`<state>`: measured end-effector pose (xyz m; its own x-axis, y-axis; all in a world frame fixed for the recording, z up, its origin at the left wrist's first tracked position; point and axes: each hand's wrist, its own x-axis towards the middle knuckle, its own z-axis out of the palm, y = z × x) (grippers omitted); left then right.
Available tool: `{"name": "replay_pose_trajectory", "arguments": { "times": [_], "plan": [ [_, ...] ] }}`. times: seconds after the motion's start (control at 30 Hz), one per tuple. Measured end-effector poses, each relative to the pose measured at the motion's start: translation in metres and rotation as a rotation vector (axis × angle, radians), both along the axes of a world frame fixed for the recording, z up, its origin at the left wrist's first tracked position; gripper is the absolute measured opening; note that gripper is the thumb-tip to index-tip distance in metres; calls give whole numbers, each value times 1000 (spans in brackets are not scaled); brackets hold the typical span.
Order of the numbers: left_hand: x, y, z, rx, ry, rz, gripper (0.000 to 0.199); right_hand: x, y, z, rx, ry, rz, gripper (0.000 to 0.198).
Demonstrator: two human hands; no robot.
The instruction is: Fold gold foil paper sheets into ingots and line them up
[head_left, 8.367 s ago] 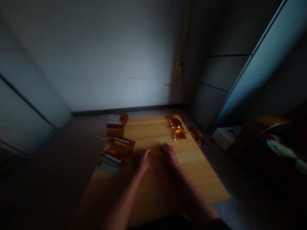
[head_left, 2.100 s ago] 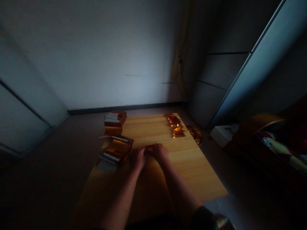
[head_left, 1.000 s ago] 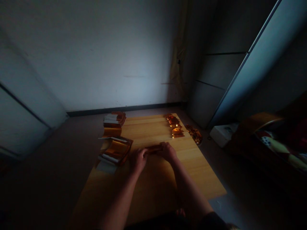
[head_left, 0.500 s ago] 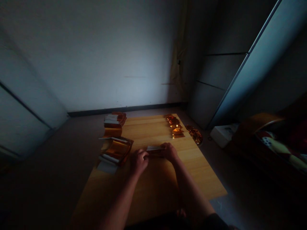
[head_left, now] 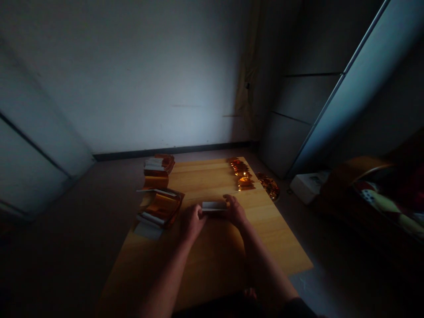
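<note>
Left hand (head_left: 192,221) pinches the left end of a foil paper (head_left: 213,206), pale side up, over the wooden table (head_left: 268,243); right hand (head_left: 236,212) at its right end, grip unclear. Pale wall (head_left: 165,79) behind. Beside table: gold foil pieces (head_left: 269,186) heaped, white box (head_left: 305,189), contents unclear.

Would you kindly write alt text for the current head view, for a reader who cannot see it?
A person's left hand and right hand are at opposite ends of a small pale-faced sheet over a wooden table, in dim light. Copper-coloured sheets lie along the left; shiny foil pieces lie near the far right corner.
</note>
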<state>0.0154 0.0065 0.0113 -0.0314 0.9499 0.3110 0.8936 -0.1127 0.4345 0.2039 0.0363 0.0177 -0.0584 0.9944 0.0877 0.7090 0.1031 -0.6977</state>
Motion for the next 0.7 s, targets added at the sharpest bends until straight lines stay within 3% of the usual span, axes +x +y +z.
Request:
{"name": "replay_pose_trajectory", "arguments": {
  "times": [0.2,0.37,0.53,0.7],
  "plan": [
    [0,-1,0,10,-80,-20,15,2,0,-3,5,52,66,61],
    [-2,-1,0,16,-36,-96,15,1,-2,7,-40,-37,66,44],
    [-1,-1,1,-11,-58,-81,22,0,-7,12,-45,-128,21,18],
    [1,-1,1,-12,-129,1,32,-1,-13,12,-9,-147,57,22]
  ]
}}
